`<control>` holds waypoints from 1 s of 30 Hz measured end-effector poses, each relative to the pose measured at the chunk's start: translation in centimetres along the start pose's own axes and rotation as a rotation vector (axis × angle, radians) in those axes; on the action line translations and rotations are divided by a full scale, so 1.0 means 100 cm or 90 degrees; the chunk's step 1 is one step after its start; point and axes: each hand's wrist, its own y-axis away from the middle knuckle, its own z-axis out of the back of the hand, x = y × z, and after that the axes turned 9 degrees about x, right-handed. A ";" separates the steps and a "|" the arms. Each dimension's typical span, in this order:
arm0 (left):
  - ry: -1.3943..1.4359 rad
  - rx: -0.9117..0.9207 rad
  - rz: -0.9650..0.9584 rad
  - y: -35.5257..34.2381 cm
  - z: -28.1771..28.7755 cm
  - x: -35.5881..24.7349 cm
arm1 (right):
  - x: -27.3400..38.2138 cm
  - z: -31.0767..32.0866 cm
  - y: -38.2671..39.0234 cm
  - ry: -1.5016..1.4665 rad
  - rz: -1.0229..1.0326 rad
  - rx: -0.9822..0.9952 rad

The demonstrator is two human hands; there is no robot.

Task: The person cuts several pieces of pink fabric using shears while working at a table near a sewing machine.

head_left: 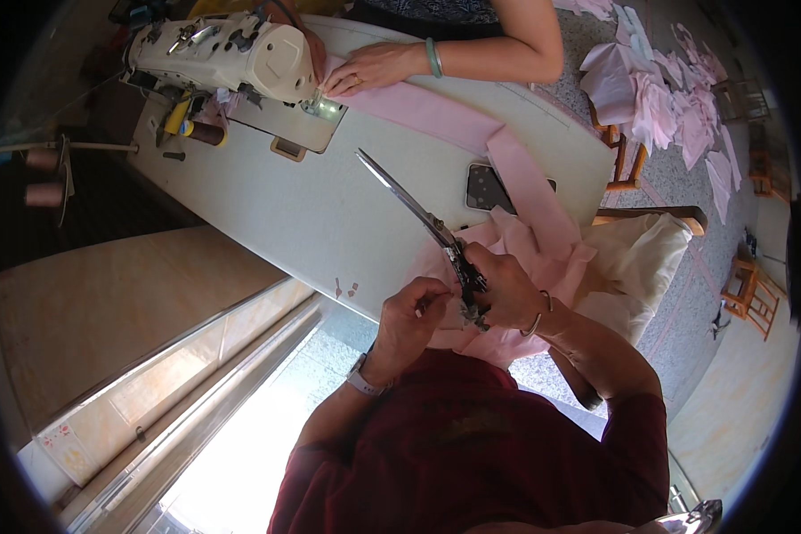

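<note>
My right hand (505, 289) grips a pair of dark-handled scissors (436, 224), whose long metal blades point up and left over the table. Close beside the handles, my left hand (411, 313) is closed in a pinch; whatever lies between its fingertips is too small to make out. Under and around both hands lies bunched pink fabric (527, 258), partly hidden by them. From this pile a folded pink strip (427, 113) runs to the sewing machine (267, 62), where a co-worker's hand (365, 69) presses it flat near the needle.
A phone (488, 188) lies on the white table (285, 209), partly under the strip. Brown thread spools (206, 133) sit beside the machine. Cream cloth (641, 258) drapes at the table's right end. Beyond it are pink pieces (659, 98) and a wooden stool (752, 294).
</note>
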 end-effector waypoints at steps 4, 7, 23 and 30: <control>-0.008 0.000 0.011 -0.001 0.000 -0.003 | -0.001 0.001 0.001 0.003 0.007 0.013; -0.006 -0.003 0.006 -0.001 0.000 -0.001 | 0.000 0.001 0.001 0.004 0.007 0.016; -0.035 -0.013 -0.035 -0.005 -0.002 0.000 | 0.000 0.002 -0.001 -0.002 -0.009 0.017; -0.040 -0.010 -0.035 -0.006 -0.002 -0.003 | -0.003 0.001 0.000 -0.001 0.006 0.005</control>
